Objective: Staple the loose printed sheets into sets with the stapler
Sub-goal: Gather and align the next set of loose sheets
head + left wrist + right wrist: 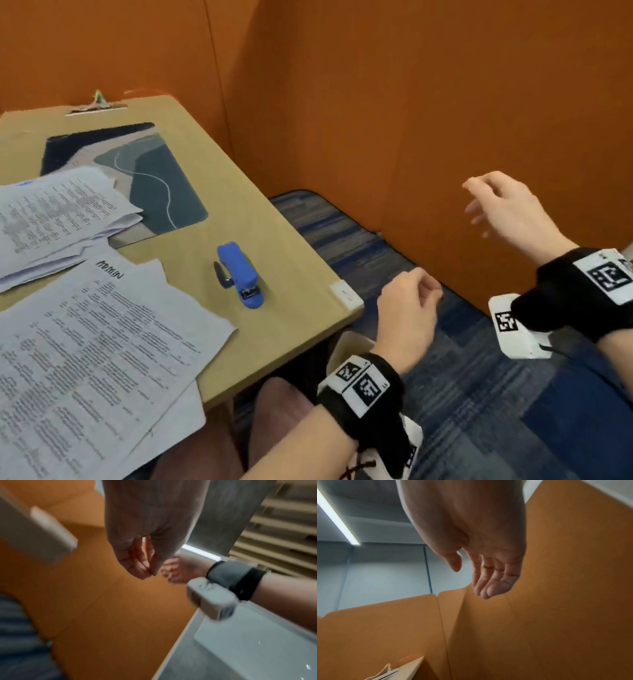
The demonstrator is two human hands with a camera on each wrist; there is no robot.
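Note:
A blue stapler (238, 274) lies on the tan desk (294, 284), right of the papers. Loose printed sheets (99, 346) spread over the desk's near left, with a second pile (58, 216) behind them. Both hands hang in the air off the desk's right edge, over the carpet, holding nothing. My left hand (411, 305) has loosely curled fingers; the left wrist view shows those fingers (137, 566) bent toward the thumb with nothing between. My right hand (493, 202) is farther right and higher, its fingers (489, 582) relaxed and spread.
A patterned mouse mat (161, 185) lies at the desk's middle, a clipboard clip (96, 106) at its far edge. Orange partition walls (411, 102) enclose the desk at back and right. Blue striped carpet (462, 377) lies below the hands. My knees are under the desk's near edge.

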